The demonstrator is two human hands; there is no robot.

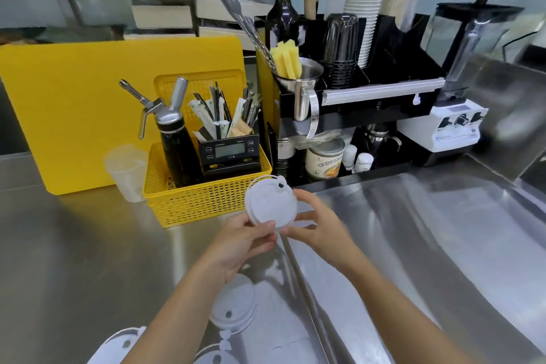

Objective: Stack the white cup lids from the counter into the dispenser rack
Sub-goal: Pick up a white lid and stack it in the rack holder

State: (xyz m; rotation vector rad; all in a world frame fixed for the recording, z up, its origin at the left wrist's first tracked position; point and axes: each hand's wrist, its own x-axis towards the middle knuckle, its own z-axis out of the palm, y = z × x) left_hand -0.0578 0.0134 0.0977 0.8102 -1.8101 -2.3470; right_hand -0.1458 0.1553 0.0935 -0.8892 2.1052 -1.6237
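Both hands hold a small stack of white cup lids (270,204) above the steel counter, in front of the yellow basket. My left hand (239,245) grips its lower left edge, and my right hand (317,223) pinches its right edge. More white lids lie on the counter below my arms: one (236,309) under my left wrist, another (118,344) at the bottom left, a third (214,356) at the bottom edge. The black dispenser rack (369,91) stands at the back, holding stacked cups.
A yellow basket (206,198) with a black whipper bottle, a scale and straws sits just behind the held lids. A clear plastic cup (127,171) stands left of it, before a yellow cutting board (88,97). A blender (455,124) stands at the right.
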